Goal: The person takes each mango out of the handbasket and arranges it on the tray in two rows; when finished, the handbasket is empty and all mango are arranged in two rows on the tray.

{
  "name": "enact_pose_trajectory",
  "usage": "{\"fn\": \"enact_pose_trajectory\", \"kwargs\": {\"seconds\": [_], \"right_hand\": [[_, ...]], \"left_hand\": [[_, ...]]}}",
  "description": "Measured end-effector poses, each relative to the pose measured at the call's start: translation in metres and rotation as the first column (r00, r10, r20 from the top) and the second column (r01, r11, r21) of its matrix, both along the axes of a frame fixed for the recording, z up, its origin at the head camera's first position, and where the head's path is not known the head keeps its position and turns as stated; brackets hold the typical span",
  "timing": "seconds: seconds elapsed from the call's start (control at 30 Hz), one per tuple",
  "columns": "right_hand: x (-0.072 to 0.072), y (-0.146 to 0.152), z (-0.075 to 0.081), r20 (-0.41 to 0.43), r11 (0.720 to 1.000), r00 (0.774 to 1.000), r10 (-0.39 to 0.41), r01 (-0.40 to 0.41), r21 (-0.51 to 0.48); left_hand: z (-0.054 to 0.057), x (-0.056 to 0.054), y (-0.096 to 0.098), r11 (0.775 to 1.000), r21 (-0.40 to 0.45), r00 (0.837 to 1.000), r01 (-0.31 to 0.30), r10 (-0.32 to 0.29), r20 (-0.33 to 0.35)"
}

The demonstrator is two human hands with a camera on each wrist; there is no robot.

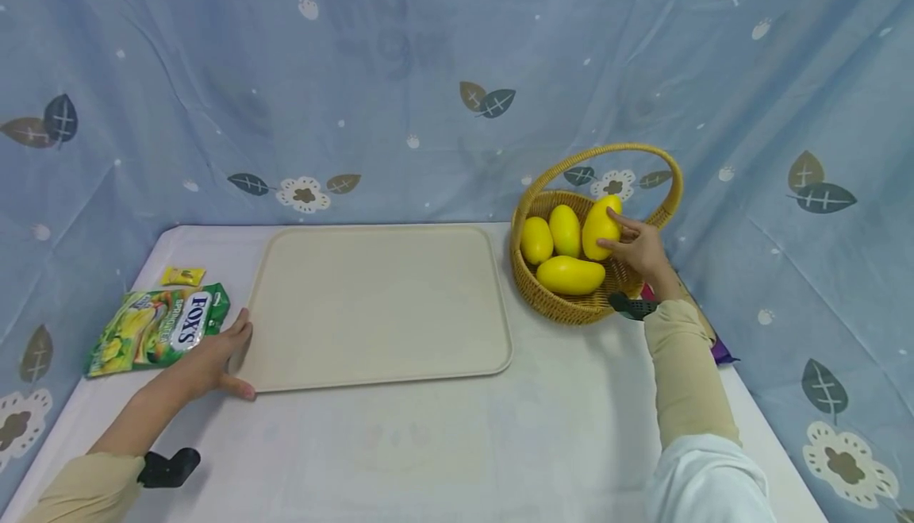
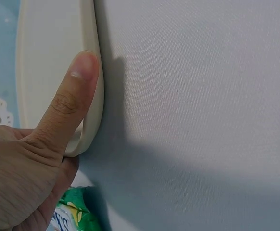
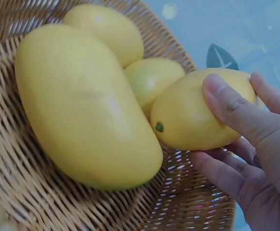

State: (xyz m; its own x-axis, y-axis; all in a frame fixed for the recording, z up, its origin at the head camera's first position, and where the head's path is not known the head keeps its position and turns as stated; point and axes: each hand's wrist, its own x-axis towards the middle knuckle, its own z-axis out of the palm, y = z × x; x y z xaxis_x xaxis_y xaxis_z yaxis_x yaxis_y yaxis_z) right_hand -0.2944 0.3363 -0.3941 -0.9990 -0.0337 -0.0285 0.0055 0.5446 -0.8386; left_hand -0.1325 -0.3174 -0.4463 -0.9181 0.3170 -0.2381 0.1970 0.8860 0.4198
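Observation:
My right hand grips a yellow mango at the right side of the wicker basket, thumb on one side and fingers on the other. Three more mangoes lie in the basket: a large one in front, one at the back and one at the left. The held mango stands tilted, close against its neighbours. At the front left corner of the beige tray, my left hand holds the rim between thumb and fingers. The tips of those fingers are hidden in the left wrist view.
A green FOX'S candy bag lies left of the tray, with a small yellow packet behind it. A purple-edged package is partly hidden behind the right forearm. The basket's tall handle arches over the fruit. Blue curtain surrounds the white table.

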Motion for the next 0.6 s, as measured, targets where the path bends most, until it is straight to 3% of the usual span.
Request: {"fn": "enact_pose_trajectory", "kwargs": {"seconds": [0.2,0.37,0.47,0.6], "right_hand": [[0.003,0.002,-0.003,0.014,0.990,1.000,-0.014,0.016,-0.143],[0.007,0.004,0.000,0.068,0.955,0.998,0.003,0.017,-0.295],[0.010,0.004,0.005,0.127,0.904,0.992,0.026,0.031,-0.426],[0.013,0.005,0.011,0.217,0.790,0.974,0.069,0.080,-0.607]], "left_hand": [[0.000,0.000,0.002,1.000,-0.008,1.000,-0.006,0.006,-0.002],[0.001,0.001,0.002,1.000,0.004,1.000,-0.004,0.004,-0.004],[0.001,0.001,0.002,1.000,0.005,1.000,-0.002,0.002,-0.007],[0.000,0.001,0.001,1.000,-0.002,1.000,0.005,-0.005,-0.015]]}}
